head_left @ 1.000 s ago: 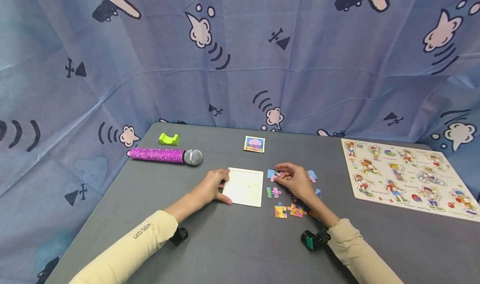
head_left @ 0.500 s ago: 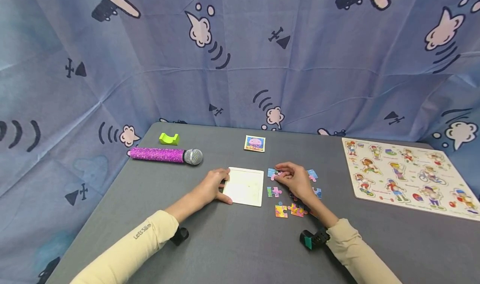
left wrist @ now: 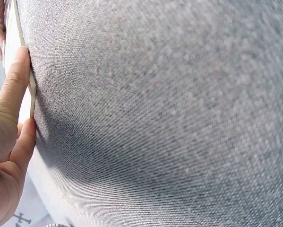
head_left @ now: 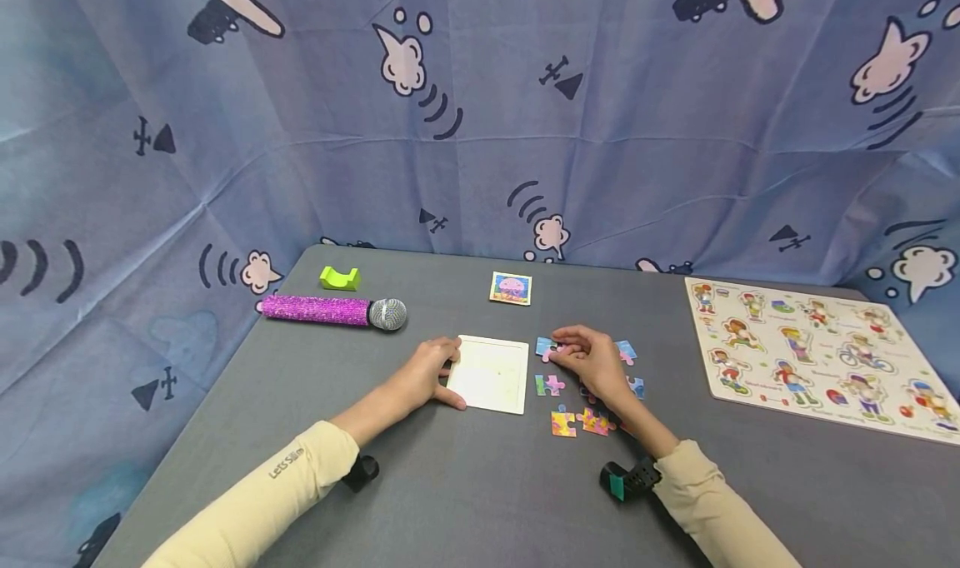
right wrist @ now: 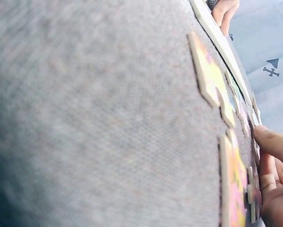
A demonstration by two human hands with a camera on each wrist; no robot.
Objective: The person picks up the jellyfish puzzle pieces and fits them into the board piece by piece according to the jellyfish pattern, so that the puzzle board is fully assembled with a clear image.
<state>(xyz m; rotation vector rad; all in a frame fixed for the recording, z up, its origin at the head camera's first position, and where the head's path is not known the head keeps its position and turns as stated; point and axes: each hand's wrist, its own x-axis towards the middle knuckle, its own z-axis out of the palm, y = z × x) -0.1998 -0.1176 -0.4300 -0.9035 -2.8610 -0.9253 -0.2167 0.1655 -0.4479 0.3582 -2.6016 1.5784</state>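
A flat white puzzle tray (head_left: 491, 375) lies mid-table. My left hand (head_left: 423, 372) holds it by the left side, thumb at the near corner and fingers at the far one; the left wrist view has the thumb and a finger on the tray's edge (left wrist: 33, 94). To the tray's right, several jigsaw pieces lie spread in rows, including a yellow one (head_left: 563, 424) and a green-and-pink one (head_left: 551, 385). My right hand (head_left: 591, 361) pinches a puzzle piece in the far row, beside a blue-and-pink piece (head_left: 543, 348). The hand mostly hides the pinched piece and partly covers others.
Beyond the tray lies a small jellyfish picture card (head_left: 511, 288). A purple glitter microphone (head_left: 322, 310) and a lime-green block (head_left: 340, 279) are at the back left. At the right rests a large peg-puzzle board (head_left: 817, 356). A blue patterned curtain (head_left: 480, 135) hangs behind the table.
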